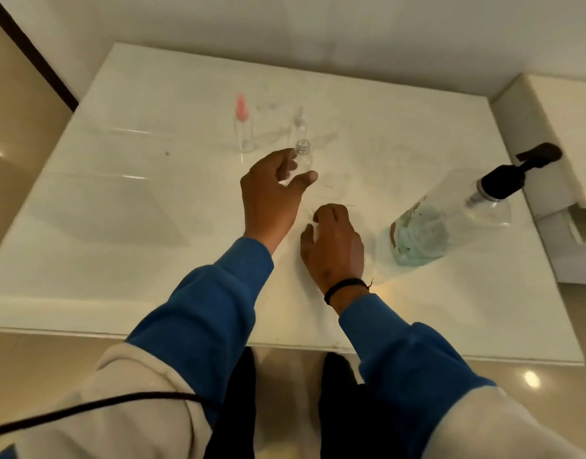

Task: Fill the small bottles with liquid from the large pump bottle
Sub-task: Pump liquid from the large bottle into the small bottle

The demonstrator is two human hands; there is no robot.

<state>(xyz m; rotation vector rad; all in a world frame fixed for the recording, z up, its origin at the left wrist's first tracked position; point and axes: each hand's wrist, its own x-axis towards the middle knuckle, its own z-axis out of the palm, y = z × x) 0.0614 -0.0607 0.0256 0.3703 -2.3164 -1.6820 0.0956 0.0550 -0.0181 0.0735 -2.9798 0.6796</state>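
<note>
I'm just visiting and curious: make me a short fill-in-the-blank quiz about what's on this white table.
1. The left hand holds a small clear uncapped bottle that has no ____.
2. The large clear pump bottle has a ____ pump head.
3. The small clear spray bottle at the back has a ____ top.
4. The right hand wears a black ____.

Missing words: cap; black; pink; wristband

Blue sleeves, black wristband, cream shoulders
</note>
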